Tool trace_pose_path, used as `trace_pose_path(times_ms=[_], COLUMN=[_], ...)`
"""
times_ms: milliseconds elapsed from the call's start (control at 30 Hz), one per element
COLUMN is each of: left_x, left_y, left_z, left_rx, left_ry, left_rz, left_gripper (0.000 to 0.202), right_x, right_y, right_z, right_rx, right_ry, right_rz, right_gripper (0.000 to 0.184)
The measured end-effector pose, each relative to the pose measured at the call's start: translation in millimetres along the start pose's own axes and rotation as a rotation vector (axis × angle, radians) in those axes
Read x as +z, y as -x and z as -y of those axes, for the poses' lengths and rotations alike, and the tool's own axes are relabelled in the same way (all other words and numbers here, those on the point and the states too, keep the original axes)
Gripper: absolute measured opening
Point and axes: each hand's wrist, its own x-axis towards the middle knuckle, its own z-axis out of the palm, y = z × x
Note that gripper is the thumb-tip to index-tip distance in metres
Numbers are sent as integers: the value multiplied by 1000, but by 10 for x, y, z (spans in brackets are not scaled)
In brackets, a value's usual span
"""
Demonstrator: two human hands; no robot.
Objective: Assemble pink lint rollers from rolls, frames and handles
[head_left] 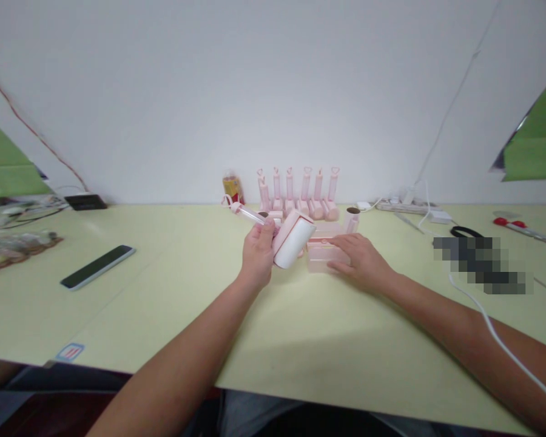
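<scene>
My left hand (257, 255) is closed round a pink lint roller (292, 239), held above the pale yellow table (173, 303); its white roll points right and its clear pink handle sticks out up-left. My right hand (360, 260) lies over a translucent pink cover (324, 256) on the table, fingers curled on its top edge. A row of several upright pink roller handles (300, 193) stands behind, near the wall. A loose roll with a brown core (352, 218) stands just beyond my right hand.
A dark phone (97, 266) lies at the left. A small yellow bottle (232, 187) stands by the wall. A power strip with white cables (409, 206) and red-handled scissors (519, 227) are at the right. A white cable crosses my right forearm. Clutter sits at the far left.
</scene>
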Motion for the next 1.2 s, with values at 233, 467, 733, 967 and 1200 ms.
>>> trace_pose_path(times_ms=[233,467,733,967,1200], left_x=[139,123,-28,275,205], left_y=[234,197,125,499,413], left_z=[39,-13,-312,-387,-362], left_rx=[-134,-185,423,461,225], left_ry=[-46,-28,-713,-706,-714], left_rz=[242,236,259,758,1013], left_gripper=[50,57,19,23,24], right_x=[-83,-181,-247,-52,94], right_y=[-15,17,180,231,306], right_z=[526,634,780,1047,1217], right_rx=[246,447,503,420,439], right_ry=[-770,-1084,-871,-811,-1091], right_rz=[-107,-186,-76,26,148], right_gripper=[52,48,39,34,43])
